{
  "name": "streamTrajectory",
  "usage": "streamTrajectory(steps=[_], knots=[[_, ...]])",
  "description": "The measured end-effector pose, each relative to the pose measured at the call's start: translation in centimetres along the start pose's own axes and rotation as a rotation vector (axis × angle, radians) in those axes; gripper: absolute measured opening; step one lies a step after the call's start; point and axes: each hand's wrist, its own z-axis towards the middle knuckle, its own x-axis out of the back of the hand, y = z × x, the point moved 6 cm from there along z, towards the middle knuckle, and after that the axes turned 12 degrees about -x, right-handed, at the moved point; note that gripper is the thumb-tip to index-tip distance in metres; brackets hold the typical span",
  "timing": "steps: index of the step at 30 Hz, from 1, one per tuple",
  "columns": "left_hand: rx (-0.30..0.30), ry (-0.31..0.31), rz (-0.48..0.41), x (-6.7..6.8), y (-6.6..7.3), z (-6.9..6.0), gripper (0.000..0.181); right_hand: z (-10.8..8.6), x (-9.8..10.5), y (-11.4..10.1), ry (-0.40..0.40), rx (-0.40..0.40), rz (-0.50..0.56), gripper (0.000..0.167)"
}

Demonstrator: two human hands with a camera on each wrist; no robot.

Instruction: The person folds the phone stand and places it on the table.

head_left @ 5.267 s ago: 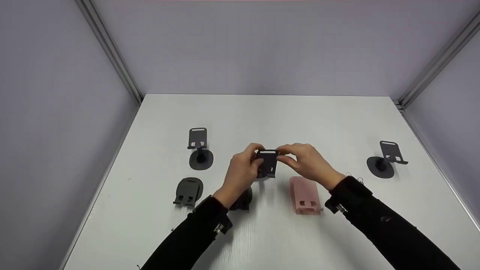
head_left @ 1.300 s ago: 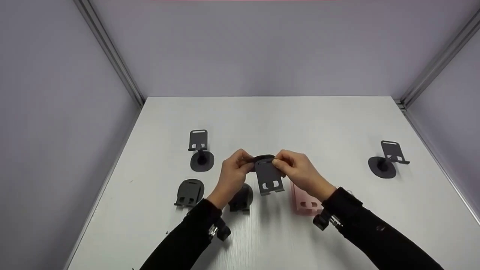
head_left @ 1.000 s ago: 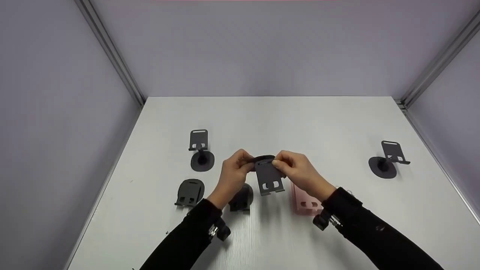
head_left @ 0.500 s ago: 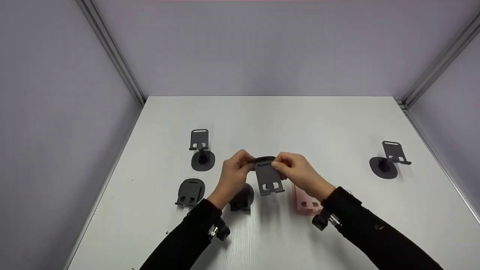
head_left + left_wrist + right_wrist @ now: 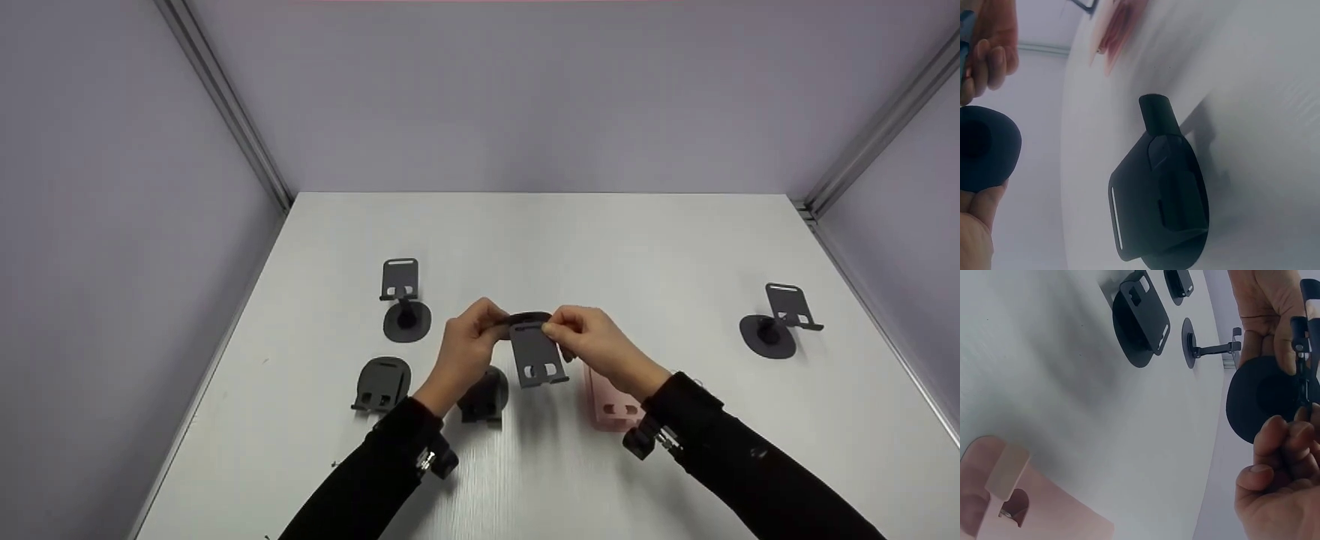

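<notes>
A dark grey folding stand point(image 5: 536, 358) is held above the table between both hands, its slotted plate tilted toward the camera in the head view. My left hand point(image 5: 466, 349) pinches the round base, which shows as a dark disc point(image 5: 987, 147) in the left wrist view. The right hand point(image 5: 602, 346) pinches the plate's upper right edge between thumb and fingers. In the right wrist view, the fingers of that hand point(image 5: 1286, 478) curl beside the disc point(image 5: 1258, 399). Part of the hinge lies hidden behind the plate and fingers in the head view.
Folded dark stands lie at left point(image 5: 381, 384) and by the left forearm point(image 5: 486, 397). Unfolded ones stand at back left point(image 5: 406, 321) and far right point(image 5: 767, 336). A pink stand point(image 5: 611, 401) lies under the right wrist. Walls enclose the white table point(image 5: 600, 247).
Since the earliest frame, the held stand has turned so its plate hangs lower, with the disc behind its top. Over the last second the hands barely moved; the plate's tilt shifted slightly.
</notes>
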Motion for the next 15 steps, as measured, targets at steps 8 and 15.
streamTrajectory(steps=[8,15], knots=[[-0.018,0.005,0.021,0.36,-0.04,0.22,0.008,0.08,0.16,-0.2,0.015,-0.034,0.015,0.019],[-0.022,0.002,0.04,0.72,0.03,0.3,0.006,-0.17,-0.01,-0.22,-0.014,-0.02,0.048,0.031]])
